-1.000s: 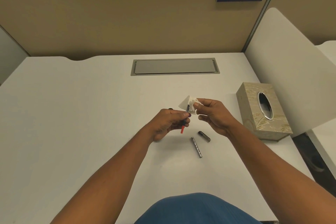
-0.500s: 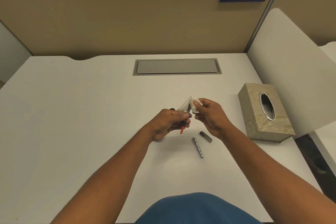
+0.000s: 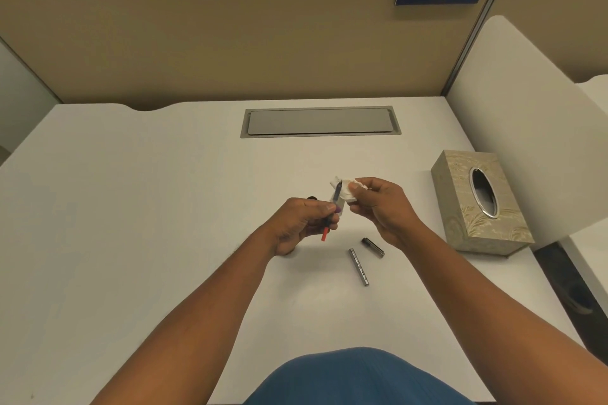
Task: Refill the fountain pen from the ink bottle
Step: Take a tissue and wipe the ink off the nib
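Observation:
My left hand (image 3: 301, 222) grips the fountain pen's inner section (image 3: 331, 212), nib end up, with a red converter tip poking out below the fingers. A crumpled white tissue (image 3: 345, 191) is pinched in my right hand (image 3: 378, 207) and pressed against the nib end. The pen's silver barrel (image 3: 358, 266) and its dark cap (image 3: 372, 247) lie loose on the white desk (image 3: 164, 223) just below my hands. A small dark object (image 3: 312, 198), possibly the ink bottle, peeks out behind my left hand and is mostly hidden.
A patterned tissue box (image 3: 477, 204) stands at the right of the desk, next to a white divider panel (image 3: 526, 108). A grey cable hatch (image 3: 320, 122) sits flush in the desk at the back. A tan partition rises behind it.
Both hands stay in nearly the same spot. The tissue has shifted slightly along the nib end between the frames.

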### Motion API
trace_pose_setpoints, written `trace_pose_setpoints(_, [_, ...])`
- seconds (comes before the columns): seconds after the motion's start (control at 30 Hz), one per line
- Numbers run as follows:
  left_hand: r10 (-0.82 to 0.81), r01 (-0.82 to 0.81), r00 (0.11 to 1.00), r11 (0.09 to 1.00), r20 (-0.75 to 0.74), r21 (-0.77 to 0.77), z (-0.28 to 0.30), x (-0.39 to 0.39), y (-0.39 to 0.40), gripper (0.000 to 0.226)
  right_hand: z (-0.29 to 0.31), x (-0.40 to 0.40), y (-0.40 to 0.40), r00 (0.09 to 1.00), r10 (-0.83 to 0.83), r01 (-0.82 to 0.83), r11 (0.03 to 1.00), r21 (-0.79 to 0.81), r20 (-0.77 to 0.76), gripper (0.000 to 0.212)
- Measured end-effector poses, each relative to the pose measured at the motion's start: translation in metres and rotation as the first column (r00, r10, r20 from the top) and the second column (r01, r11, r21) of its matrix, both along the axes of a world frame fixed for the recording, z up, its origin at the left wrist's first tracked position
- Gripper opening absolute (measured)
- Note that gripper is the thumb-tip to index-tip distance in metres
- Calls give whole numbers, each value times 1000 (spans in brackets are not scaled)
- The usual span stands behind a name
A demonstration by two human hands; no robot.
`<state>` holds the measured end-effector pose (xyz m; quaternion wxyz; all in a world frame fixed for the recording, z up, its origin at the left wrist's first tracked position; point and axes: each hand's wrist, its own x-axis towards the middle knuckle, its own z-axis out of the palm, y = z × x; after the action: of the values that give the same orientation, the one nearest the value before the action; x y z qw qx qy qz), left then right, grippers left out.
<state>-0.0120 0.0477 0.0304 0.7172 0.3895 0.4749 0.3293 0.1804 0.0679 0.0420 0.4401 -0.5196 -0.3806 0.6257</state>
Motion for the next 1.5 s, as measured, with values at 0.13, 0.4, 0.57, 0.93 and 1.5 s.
trace_pose_setpoints(0.13, [12, -12, 999, 1000, -31, 6, -1, -4, 1, 17, 4, 3, 0, 978, 95, -107, 992, -60, -186, 25])
trace_pose_setpoints(0.4, [-19, 24, 993, 999, -113, 37, 1, -7, -2, 16, -2, 1, -3, 976, 179, -192, 977, -95, -127, 21])
trace_pose_setpoints(0.57, [-31, 38, 987, 998, -155, 41, -1, -8, -3, 24, -4, -1, -1, 977, 149, -167, 980, -108, -154, 19])
trace_pose_setpoints(0.93, [-68, 81, 980, 995, -188, 60, 2, -7, -3, 23, 0, -8, -3, 985, 135, -142, 988, -57, -103, 7])
trace_pose_setpoints(1.5, [12, -6, 990, 999, -139, 45, -2, -20, -4, 19, 4, 0, 11, 953, -167, 118, 974, -194, -255, 9])
